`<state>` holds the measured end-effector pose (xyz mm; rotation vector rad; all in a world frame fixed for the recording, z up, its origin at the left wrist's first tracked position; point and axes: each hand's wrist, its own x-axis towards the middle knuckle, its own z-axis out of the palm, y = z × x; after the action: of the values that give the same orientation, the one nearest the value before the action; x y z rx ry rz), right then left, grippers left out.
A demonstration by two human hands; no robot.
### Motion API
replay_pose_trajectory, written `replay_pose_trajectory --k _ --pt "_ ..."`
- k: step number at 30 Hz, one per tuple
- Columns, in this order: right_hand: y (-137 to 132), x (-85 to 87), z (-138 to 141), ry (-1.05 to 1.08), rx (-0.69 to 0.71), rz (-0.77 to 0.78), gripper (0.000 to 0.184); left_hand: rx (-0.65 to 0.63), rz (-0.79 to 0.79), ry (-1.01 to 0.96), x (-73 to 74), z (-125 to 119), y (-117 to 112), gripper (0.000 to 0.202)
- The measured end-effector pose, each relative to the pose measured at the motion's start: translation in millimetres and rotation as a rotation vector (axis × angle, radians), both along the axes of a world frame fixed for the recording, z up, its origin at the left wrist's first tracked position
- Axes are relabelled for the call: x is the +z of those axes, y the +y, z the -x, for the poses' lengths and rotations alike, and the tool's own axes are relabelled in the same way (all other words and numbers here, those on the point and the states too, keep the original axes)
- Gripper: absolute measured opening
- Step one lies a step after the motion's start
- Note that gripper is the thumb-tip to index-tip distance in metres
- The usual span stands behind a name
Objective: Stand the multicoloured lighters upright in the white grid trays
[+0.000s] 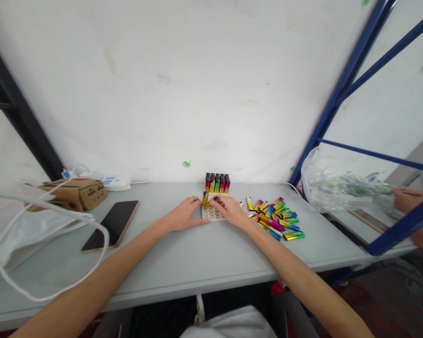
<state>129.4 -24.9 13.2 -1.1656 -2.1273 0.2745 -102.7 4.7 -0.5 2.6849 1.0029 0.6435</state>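
Observation:
My left hand [184, 214] rests on the grey table [183, 263] with its fingers curled against the left edge of a small white tray [211, 215]. A yellow lighter [205, 199] stands upright in that tray, touching my left fingertips. My right hand [231, 210] lies over the tray's right side, fingers pinched on a dark-topped lighter [216, 199]. Several colourful lighters [277, 218] lie loose in a pile just right of my right hand. A filled block of upright lighters [217, 183] stands behind the tray near the wall.
A black phone [112, 224] lies to the left, beside a cardboard box [74, 192] and a white plastic bag [24, 225]. A power strip [109, 180] sits at the wall. A blue rack post [334, 101] rises on the right, where another person's hand [407, 199] holds a clear bag [338, 188].

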Motion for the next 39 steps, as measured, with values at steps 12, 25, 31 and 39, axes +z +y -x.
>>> replay_pose_trajectory --k 12,25,31,39 --pt "14 -7.2 16 -0.408 -0.143 -0.130 0.040 -0.008 0.005 0.027 -0.8 0 2 0.067" --pt "7 11.9 -9 -0.277 -0.139 -0.099 0.039 -0.006 -0.027 0.031 -2.9 1 5 0.067" --pt "5 33.9 -104 -0.361 -0.622 0.136 0.034 0.000 0.005 0.033 0.6 0 3 0.068" --pt "5 26.1 -222 -0.382 -1.126 0.384 0.047 0.016 0.018 0.040 0.2 0 2 0.071"
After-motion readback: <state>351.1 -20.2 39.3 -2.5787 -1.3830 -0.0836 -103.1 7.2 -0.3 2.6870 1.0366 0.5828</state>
